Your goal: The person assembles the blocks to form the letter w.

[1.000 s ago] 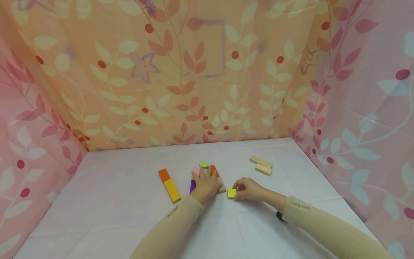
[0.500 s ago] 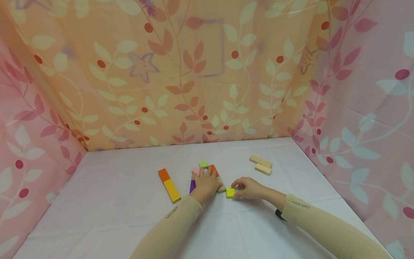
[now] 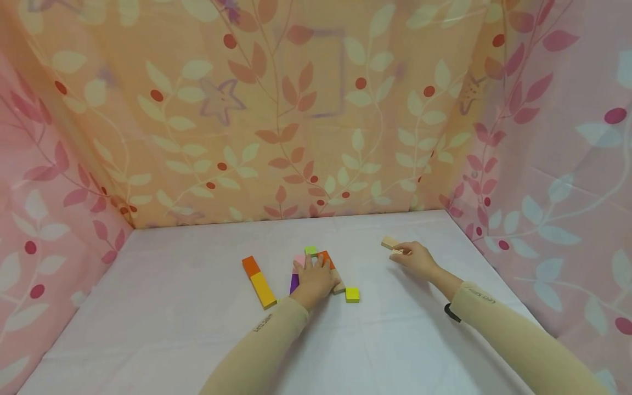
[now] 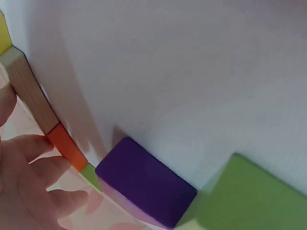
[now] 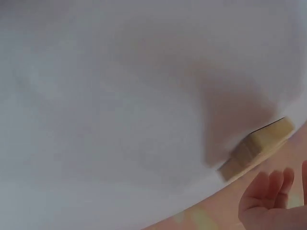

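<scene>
My left hand (image 3: 314,281) lies with spread fingers over a row of blocks in the head view. Around it are a pink block (image 3: 299,260), a purple block (image 4: 146,179), an orange block (image 4: 68,146) and a plain wooden block (image 4: 32,93). A yellow block (image 3: 352,295) touches the wooden one's near end. My right hand (image 3: 416,259) is over two plain wooden blocks (image 3: 389,242) at the right, partly covering them. The right wrist view has its fingers (image 5: 261,191) bent and apart from the thumb, with the wooden blocks beside them and a gap visible.
An orange block (image 3: 250,266) and an amber block (image 3: 264,291) lie end to end at the left. A light green block (image 3: 310,250) is at the row's far end. A green block (image 4: 254,196) shows in the left wrist view. Patterned curtains (image 3: 276,109) surround the white table (image 3: 163,307).
My right hand has let go of the yellow block, which now lies beside the plain wooden block, and has moved right and away to the two wooden blocks. The left hand has stayed put.
</scene>
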`<state>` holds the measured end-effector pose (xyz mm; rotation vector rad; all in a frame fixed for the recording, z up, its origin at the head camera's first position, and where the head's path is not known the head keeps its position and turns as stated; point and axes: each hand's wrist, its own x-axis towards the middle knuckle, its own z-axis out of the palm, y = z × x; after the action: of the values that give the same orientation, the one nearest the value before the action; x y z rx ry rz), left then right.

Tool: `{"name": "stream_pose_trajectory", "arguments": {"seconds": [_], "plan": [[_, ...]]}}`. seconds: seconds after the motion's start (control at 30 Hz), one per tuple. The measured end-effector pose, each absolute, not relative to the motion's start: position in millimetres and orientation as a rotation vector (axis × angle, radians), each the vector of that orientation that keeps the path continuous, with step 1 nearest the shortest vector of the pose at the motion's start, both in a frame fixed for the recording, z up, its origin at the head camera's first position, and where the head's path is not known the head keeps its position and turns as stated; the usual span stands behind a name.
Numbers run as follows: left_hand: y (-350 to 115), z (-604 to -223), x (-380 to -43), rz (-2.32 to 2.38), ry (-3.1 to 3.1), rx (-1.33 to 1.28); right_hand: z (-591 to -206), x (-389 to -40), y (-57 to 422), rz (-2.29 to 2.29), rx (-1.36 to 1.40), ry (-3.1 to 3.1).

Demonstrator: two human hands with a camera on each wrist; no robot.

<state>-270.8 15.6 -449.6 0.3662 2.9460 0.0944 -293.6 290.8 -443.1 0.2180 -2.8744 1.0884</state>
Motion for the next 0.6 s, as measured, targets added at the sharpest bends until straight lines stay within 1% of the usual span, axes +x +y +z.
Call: {"name": "stream_pose_trajectory", "arguments": {"seconds": [0.33, 0.6], "plan": [[16.6, -453.3, -275.1, 0.092, 2.940, 0.361, -450.4, -318.0, 331.6, 0.830, 0.016, -3.080], [15.8, -453.5, -274.5, 0.041, 2.952, 0.382, -451.6, -324.9, 337.1, 0.890, -0.069, -3.128]]}}
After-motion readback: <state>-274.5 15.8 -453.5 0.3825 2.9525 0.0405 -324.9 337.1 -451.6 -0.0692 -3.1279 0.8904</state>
